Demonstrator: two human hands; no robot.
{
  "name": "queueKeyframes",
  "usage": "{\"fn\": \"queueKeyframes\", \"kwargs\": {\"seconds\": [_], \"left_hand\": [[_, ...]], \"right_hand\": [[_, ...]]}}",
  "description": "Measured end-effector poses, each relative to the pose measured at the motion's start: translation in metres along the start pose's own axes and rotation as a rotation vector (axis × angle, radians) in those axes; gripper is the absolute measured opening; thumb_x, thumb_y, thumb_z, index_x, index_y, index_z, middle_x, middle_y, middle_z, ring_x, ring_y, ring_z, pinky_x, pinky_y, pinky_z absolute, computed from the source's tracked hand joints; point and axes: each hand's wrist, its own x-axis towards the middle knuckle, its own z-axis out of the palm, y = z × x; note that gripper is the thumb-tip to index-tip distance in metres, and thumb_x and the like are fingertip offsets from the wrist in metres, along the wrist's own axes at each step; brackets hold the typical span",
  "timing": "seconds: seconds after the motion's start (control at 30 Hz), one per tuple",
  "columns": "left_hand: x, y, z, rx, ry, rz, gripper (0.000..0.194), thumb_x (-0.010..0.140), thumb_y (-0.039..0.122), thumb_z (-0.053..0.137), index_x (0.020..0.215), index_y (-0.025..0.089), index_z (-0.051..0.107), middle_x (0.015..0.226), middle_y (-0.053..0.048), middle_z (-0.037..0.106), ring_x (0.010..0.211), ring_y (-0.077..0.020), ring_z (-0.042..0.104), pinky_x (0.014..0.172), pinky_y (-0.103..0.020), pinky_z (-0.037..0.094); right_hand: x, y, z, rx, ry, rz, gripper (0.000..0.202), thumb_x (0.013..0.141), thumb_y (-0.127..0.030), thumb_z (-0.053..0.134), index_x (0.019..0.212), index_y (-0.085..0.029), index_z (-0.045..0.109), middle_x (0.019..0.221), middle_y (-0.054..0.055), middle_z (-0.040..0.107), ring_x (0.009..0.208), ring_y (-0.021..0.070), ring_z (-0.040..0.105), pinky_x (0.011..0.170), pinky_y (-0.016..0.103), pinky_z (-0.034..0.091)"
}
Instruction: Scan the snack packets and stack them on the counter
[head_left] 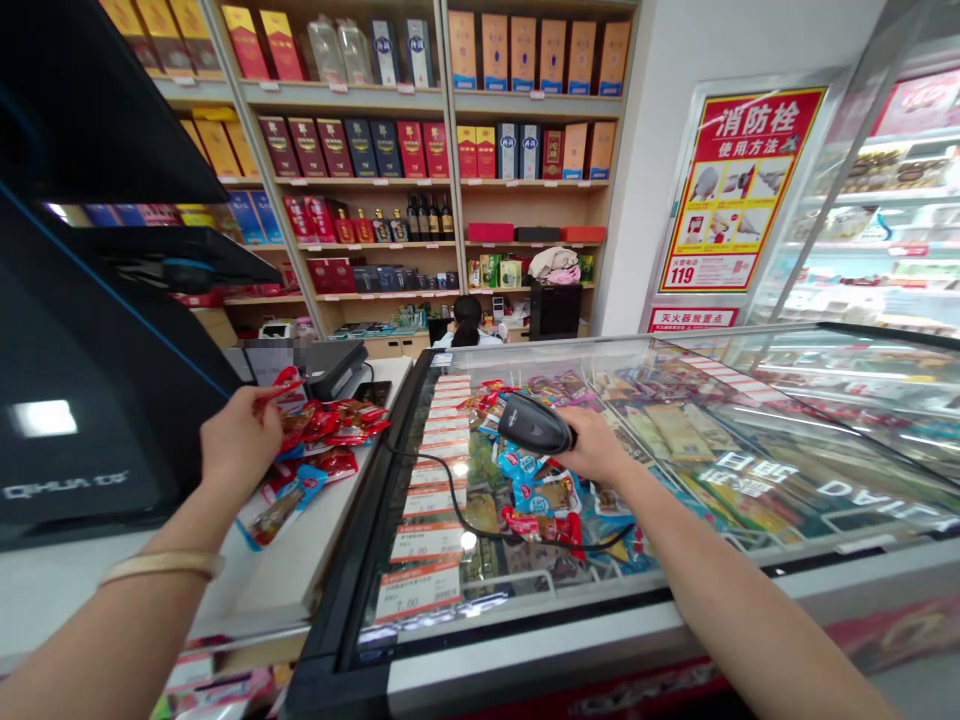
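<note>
My right hand [596,445] is wrapped round the handle of a black barcode scanner [534,425], held above the glass-topped freezer with its head pointing left. Its black cable [457,500] loops over the glass. My left hand [244,435] pinches a red snack packet [281,388] over the white counter. Beneath and beside that hand lies a pile of red packets [341,422], with a blue packet [289,505] at the near side. Under the scanner, more blue packets [547,493] and a red packet [541,525] rest on the freezer's glass.
A dark checkout terminal [90,400] stands close on the left. Behind the packets sits a black printer-like box [330,368]. The freezer [420,665] fills the right, price labels [424,545] along its left side. A person [469,322] sits beyond it, before shelves of boxed bottles.
</note>
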Motion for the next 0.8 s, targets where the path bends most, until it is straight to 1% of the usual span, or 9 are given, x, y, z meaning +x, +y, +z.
{"fn": "queueKeyframes", "kwargs": {"seconds": [0.07,0.13,0.2,0.27,0.4,0.5,0.57,0.67,0.8], "left_hand": [[0.006,-0.015,-0.002,0.093,-0.125,-0.027,0.010,0.075,0.032,0.053,0.075,0.025,0.059,0.057,0.001,0.056,0.077,-0.0287,0.064,0.091,-0.057,0.049],[0.011,-0.024,-0.001,0.120,-0.192,-0.050,0.012,0.070,0.037,0.054,0.071,0.026,0.059,0.056,0.000,0.057,0.078,-0.0305,0.064,0.092,-0.058,0.049],[0.012,-0.027,0.000,0.080,-0.170,-0.016,0.017,0.065,0.043,0.056,0.069,0.027,0.057,0.061,-0.002,0.062,0.090,-0.0333,0.064,0.096,-0.058,0.047],[0.008,-0.021,0.002,0.008,-0.090,0.071,0.019,0.062,0.045,0.057,0.070,0.027,0.056,0.075,-0.003,0.068,0.105,-0.0356,0.061,0.104,-0.057,0.041],[-0.015,0.018,0.013,-0.086,0.031,0.204,0.021,0.066,0.033,0.051,0.083,0.026,0.061,0.104,-0.011,0.068,0.119,-0.0382,0.055,0.108,-0.056,0.037],[-0.042,0.063,0.034,-0.178,-0.060,0.294,0.028,0.069,0.031,0.049,0.091,0.025,0.064,0.106,-0.012,0.068,0.113,-0.0354,0.059,0.102,-0.052,0.043],[-0.065,0.095,0.050,-0.229,-0.246,0.324,0.024,0.069,0.033,0.051,0.086,0.025,0.067,0.101,-0.010,0.070,0.103,-0.0318,0.063,0.097,-0.046,0.047],[-0.100,0.134,0.069,-0.261,-0.655,0.333,0.019,0.070,0.036,0.056,0.077,0.024,0.069,0.091,-0.006,0.073,0.090,-0.0268,0.067,0.088,-0.038,0.050],[-0.138,0.162,0.076,-0.330,-1.070,0.385,0.024,0.065,0.042,0.070,0.079,0.023,0.071,0.078,-0.003,0.071,0.075,-0.0225,0.065,0.068,-0.030,0.048]], "right_hand": [[0.000,0.001,0.000,-0.007,-0.005,0.002,0.030,0.070,-0.026,0.066,0.099,-0.020,0.069,0.092,0.008,0.074,0.081,0.0238,0.068,0.072,0.033,0.051],[0.000,0.003,0.000,-0.013,-0.005,0.005,0.032,0.070,-0.027,0.067,0.101,-0.019,0.069,0.090,0.008,0.074,0.079,0.0238,0.068,0.072,0.033,0.051],[0.000,0.004,0.000,-0.021,0.005,0.013,0.033,0.071,-0.028,0.067,0.103,-0.019,0.068,0.090,0.008,0.074,0.079,0.0238,0.068,0.072,0.033,0.051],[0.000,0.004,0.000,-0.025,0.004,0.026,0.032,0.072,-0.028,0.066,0.103,-0.020,0.068,0.091,0.008,0.074,0.081,0.0238,0.068,0.072,0.033,0.051],[0.001,0.004,-0.001,-0.050,-0.007,0.054,0.025,0.073,-0.028,0.066,0.096,-0.019,0.069,0.090,0.008,0.074,0.080,0.0243,0.067,0.071,0.032,0.051],[0.001,0.005,0.000,-0.059,0.001,0.060,0.022,0.071,-0.026,0.065,0.092,-0.020,0.068,0.088,0.008,0.073,0.079,0.0237,0.067,0.071,0.032,0.050],[0.001,0.006,0.001,-0.054,0.011,0.064,0.023,0.070,-0.025,0.065,0.092,-0.020,0.068,0.088,0.007,0.073,0.080,0.0231,0.067,0.071,0.031,0.050],[0.002,0.009,0.001,-0.059,0.019,0.079,0.024,0.071,-0.026,0.066,0.095,-0.020,0.068,0.089,0.007,0.073,0.080,0.0229,0.067,0.072,0.031,0.050],[0.002,0.012,0.000,-0.077,0.032,0.088,0.028,0.071,-0.028,0.068,0.097,-0.020,0.068,0.090,0.008,0.073,0.082,0.0234,0.068,0.073,0.031,0.050]]}}
